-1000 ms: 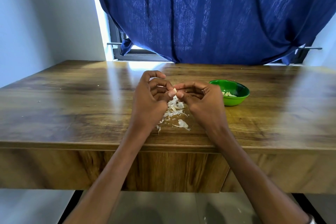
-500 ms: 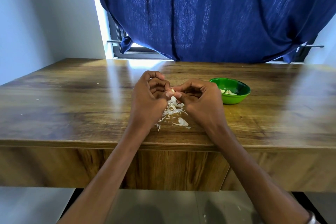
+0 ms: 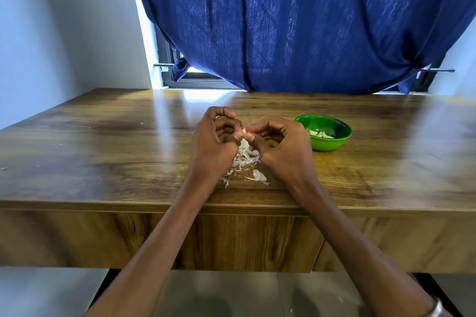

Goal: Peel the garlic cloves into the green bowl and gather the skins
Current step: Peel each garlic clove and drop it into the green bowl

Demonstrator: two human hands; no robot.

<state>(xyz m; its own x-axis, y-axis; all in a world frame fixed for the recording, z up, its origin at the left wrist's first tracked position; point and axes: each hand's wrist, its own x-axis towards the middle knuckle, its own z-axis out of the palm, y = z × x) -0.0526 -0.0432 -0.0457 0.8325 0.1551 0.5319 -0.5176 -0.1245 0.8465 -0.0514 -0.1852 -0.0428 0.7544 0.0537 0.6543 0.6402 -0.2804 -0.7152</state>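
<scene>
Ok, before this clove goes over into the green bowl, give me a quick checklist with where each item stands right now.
1. Clove gripped: ok. The left hand and right hand both pinch the garlic clove between their fingertips.
2. Clove fully peeled: cannot tell, the fingers hide most of it.
3. Green bowl within reach: ok, it sits just beyond the right hand.
4. Room in the bowl: ok, only a few peeled cloves lie inside.
5. Skins gathered: not ok. The skins lie loose on the table below the hands, with stray bits nearer the edge.

Home room: wooden surface (image 3: 103,152) against window (image 3: 177,69), blue curtain (image 3: 296,23) tied back, plain white walls (image 3: 51,33).
</scene>
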